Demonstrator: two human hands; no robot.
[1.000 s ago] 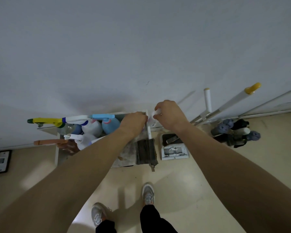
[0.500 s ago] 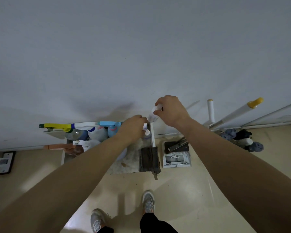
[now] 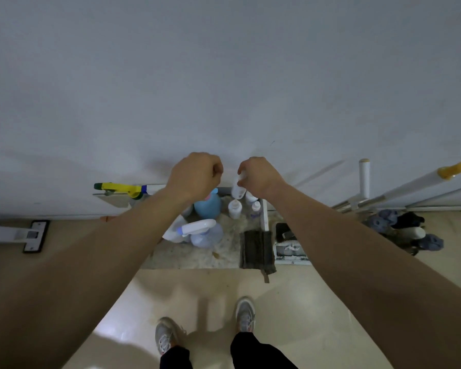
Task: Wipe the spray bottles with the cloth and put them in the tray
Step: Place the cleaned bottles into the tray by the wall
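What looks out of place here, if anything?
The tray floor is blotchy, a brown speck near its front. The dark cloth lies unused at its front corner while the right hand holds a small white bottle.

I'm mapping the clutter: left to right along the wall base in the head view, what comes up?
White flat mop head → yellow-green spray nozzle → round light-blue bottle → dark grey cloth → white dustpan → white pole with yellow cap.
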